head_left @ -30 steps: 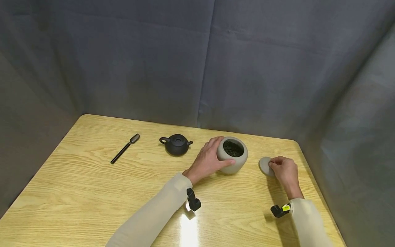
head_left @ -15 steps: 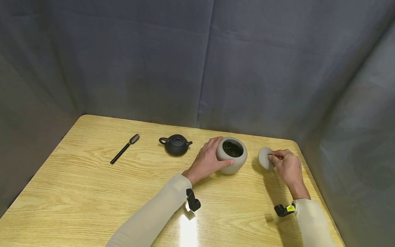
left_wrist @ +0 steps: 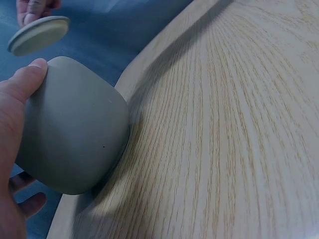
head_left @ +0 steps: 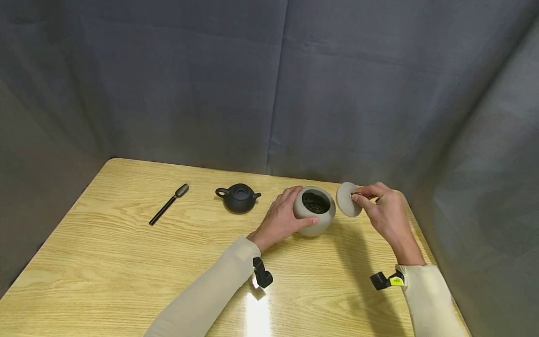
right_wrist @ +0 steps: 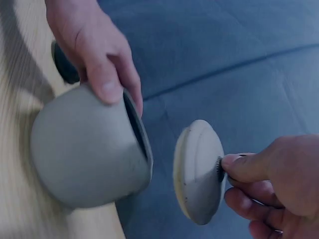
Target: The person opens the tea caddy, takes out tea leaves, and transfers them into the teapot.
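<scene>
A rounded grey jar (head_left: 315, 223) stands on the wooden table, its mouth uncovered and dark tea leaves (head_left: 316, 203) inside. My left hand (head_left: 281, 216) grips the jar from its left side, thumb across the front and fingers around the back. Up off the table, just right of the jar, my right hand (head_left: 385, 210) pinches a round grey lid (head_left: 347, 200) by its small knob. In the right wrist view the lid (right_wrist: 199, 172) hangs tilted beside the jar's mouth, a gap between them. The left wrist view shows the same lid (left_wrist: 40, 36) above the jar.
Left of the jar sits a small black teapot (head_left: 240, 199), handle to the left and spout to the right. Farther left lies a dark-handled scoop (head_left: 169, 204). A grey curtain (head_left: 189, 93) surrounds the back and sides of the table (head_left: 126, 262).
My right hand has lifted the lid off the table and carried it up and left toward the jar. The left hand keeps its grip on the jar.
</scene>
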Motion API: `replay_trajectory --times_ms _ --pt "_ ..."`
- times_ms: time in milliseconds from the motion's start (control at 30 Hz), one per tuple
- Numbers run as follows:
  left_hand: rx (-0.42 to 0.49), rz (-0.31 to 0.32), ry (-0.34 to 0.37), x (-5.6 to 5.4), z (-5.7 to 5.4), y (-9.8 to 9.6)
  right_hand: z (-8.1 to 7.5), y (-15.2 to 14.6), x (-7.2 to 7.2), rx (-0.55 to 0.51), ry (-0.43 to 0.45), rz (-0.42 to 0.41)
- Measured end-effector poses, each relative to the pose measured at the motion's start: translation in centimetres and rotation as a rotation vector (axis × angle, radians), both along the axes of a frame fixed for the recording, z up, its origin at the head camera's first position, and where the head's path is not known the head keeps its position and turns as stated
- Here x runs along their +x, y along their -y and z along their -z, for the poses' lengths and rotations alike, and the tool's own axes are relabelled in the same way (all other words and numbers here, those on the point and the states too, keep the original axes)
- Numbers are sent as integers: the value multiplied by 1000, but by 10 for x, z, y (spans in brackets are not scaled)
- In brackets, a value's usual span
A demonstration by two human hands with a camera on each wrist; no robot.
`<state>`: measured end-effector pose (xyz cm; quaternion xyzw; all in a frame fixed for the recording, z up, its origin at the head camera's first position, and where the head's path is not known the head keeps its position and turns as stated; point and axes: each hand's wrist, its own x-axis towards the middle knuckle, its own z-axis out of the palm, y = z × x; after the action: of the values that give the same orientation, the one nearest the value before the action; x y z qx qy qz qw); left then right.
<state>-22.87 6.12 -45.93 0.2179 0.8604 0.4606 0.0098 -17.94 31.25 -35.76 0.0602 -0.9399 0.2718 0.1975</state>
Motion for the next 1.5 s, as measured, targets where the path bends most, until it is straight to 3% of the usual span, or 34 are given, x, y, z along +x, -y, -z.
replay_trajectory --times_ms 400,667,1067,1500 --pt "-14 7 -4 -1 2 1 -12 32 -19 103 74 -226" --pt "-12 15 4 -2 4 1 -12 49 -35 220 151 -296" --pt "-23 -2 16 -3 1 -1 -9 59 -51 299 242 -314" --pt "-21 4 18 -2 1 -1 -10 57 -55 248 290 -332"
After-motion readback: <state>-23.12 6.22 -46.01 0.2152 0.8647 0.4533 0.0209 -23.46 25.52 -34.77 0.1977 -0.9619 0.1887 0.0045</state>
